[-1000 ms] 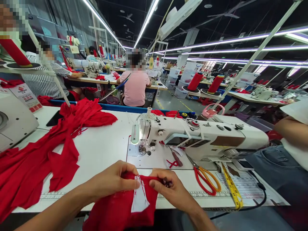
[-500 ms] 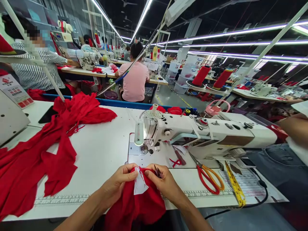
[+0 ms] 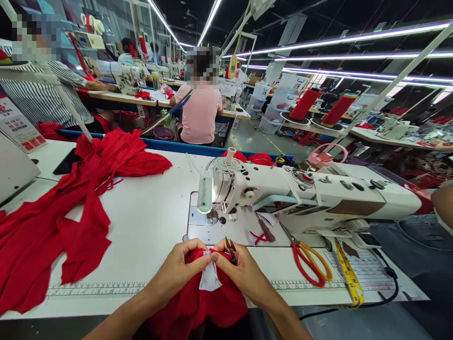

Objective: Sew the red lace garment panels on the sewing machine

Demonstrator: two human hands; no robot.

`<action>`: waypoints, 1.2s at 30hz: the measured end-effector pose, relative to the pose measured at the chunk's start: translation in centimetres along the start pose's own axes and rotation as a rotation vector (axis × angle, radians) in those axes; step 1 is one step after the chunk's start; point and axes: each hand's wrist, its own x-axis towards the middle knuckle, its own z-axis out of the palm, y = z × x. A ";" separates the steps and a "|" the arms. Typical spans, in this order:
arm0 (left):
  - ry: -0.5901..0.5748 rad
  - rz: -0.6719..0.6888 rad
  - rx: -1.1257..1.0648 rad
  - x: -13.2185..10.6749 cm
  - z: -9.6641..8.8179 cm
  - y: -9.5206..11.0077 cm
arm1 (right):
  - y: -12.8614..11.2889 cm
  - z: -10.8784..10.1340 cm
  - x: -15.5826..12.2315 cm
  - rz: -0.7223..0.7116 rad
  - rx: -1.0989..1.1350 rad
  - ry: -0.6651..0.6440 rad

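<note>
At the table's front edge, my left hand (image 3: 184, 267) pinches a red fabric piece (image 3: 219, 309) near its upper edge. My right hand (image 3: 239, 269) pinches the same edge close beside it, thumbs nearly meeting. A small white patch (image 3: 210, 278) with red threads on it hangs below my thumbs. Small thread snips (image 3: 231, 250) are tucked in my right hand, their blades pointing up past the fingers. The lower part of the fabric drops over the table edge. Just beyond my hands stands a white sewing machine (image 3: 318, 189), its needle area in front of my fingers.
A heap of red fabric (image 3: 85, 203) covers the left of the table (image 3: 148, 212). Scissors (image 3: 311, 264) with red and orange handles and a yellow tape measure (image 3: 348, 274) lie at right. A printed ruler runs along the front edge. Other people (image 3: 200, 108) sit at machines beyond.
My hands have drawn closer together on the fabric edge, the right thumb now near the left one. The snips' blades stand more upright. The camera view has shifted slightly.
</note>
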 end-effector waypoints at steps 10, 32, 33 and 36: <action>-0.156 -0.097 -0.260 0.6 -0.5 -0.7 | 0.5 0.4 0.3 0.014 0.065 0.030; -0.008 -0.036 -0.112 0.0 0.7 -0.3 | 1.3 2.0 -2.2 -0.321 -0.481 0.370; 0.015 -0.014 -0.060 0.0 0.7 -0.3 | 1.2 1.9 -2.0 -0.309 -0.460 0.362; 0.065 0.027 0.052 -0.1 0.9 -0.2 | 0.8 1.7 -1.7 -0.273 -0.408 0.319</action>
